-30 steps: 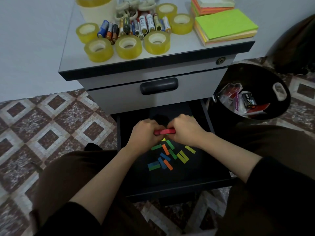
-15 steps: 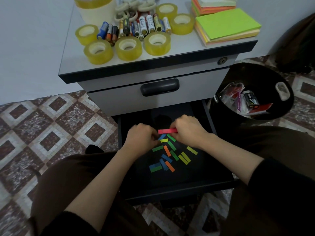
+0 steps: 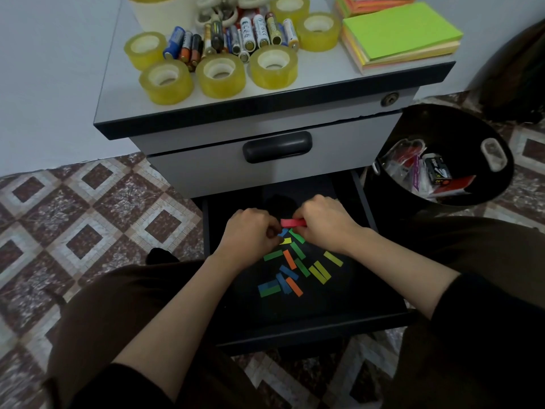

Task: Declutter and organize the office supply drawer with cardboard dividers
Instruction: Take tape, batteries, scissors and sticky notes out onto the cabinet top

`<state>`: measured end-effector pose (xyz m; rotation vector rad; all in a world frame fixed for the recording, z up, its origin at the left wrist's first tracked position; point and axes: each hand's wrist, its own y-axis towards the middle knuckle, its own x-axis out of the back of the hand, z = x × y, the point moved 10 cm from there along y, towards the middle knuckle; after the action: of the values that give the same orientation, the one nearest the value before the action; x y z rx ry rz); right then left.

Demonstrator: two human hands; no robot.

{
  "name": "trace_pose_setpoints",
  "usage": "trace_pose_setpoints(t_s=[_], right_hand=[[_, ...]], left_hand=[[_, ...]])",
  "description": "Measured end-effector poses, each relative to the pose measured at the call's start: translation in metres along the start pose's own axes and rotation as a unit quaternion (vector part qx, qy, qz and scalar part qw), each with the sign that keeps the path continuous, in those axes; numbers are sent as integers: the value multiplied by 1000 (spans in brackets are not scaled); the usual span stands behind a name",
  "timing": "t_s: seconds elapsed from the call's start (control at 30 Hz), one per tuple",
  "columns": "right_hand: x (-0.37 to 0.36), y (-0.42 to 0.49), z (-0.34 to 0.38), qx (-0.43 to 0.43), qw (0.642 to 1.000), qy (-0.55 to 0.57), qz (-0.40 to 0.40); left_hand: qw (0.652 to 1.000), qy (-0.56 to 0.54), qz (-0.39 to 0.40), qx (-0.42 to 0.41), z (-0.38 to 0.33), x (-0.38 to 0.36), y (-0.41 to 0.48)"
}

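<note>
1. The bottom drawer (image 3: 356, 302) of the cabinet (image 3: 124, 93) is pulled out towards the person's knees. Its inside is black.
2. Loose strips (image 3: 290, 259) lie scattered on the drawer floor, near the middle. They are small, flat and oblong, in green, orange, blue and yellow. Some overlap and they point in all directions.
3. The right hand (image 3: 324, 227) pinches a red stack (image 3: 290, 222) by its right end, fingers curled round it. The stack is a thin, flat bar of the same oblong shape as the strips, held level just above the far end of the scatter.
4. The left hand (image 3: 249, 239) is just left of the stack, apart from it. Its fingers are curled, with the tips down by a blue and a yellow strip. Whether they pinch a strip cannot be told.
5. On the cabinet top stand yellow tape rolls (image 3: 220, 72) around a row of batteries (image 3: 247, 33). Stacks of coloured notes (image 3: 398, 31), green on top, lie at the right.
6. The upper drawer is shut, with a dark handle (image 3: 277, 146).
7. A black bin (image 3: 436, 134) stands on the tiled floor just right of the cabinet, with wrappers and small boxes inside.
</note>
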<state>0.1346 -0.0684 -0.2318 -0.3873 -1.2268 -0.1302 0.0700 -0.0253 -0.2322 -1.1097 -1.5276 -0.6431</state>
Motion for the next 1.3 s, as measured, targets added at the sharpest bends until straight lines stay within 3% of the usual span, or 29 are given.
trace_pose_setpoints(t_s=[0.33,0.67,0.87,1.07,1.3], right_hand=[[-2,-5,-4,4,999,29,17],[4,-8,0,19,992,118,33],[14,-13,4,26,992,119,21],[13,-5,5,24,994,109,13],[-4,-3,11,25,990,134,45]], left_hand=[[998,-56,-6,16,8,3,-3],[991,-130,13,-35,1,1,-11],[993,-103,47,-32,-6,-3,-9],[994,-109,-26,-19,-3,14,-4],[996,-78,-8,-43,-8,10,-7]])
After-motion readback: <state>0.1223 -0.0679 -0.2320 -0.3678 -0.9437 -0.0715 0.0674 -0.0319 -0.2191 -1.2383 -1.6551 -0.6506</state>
